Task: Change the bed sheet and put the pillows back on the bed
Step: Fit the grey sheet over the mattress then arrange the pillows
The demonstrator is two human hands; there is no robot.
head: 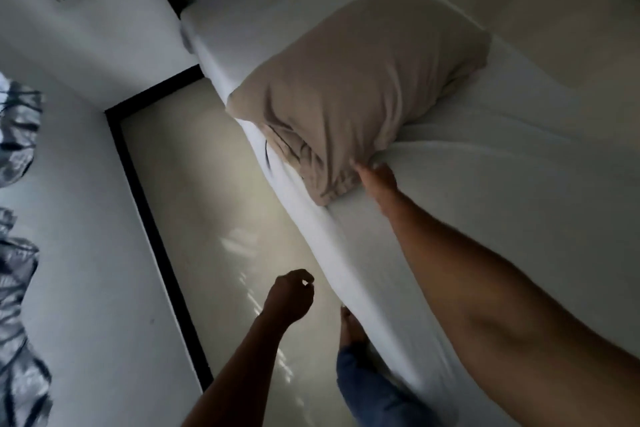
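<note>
A person's right hand (pixel 377 180) reaches across the bed (pixel 346 274) to the near corner of a beige pillow (pixel 356 80). The pillow lies on the white sheet (pixel 519 218) along the bed's side edge, toward its far corner. The fingers meet the cloth, but it cannot be told whether the grip has closed on it. The left hand (pixel 289 295) hangs over the pale floor (pixel 207 201) beside the bed, its grip loosely curled and holding nothing.
</note>
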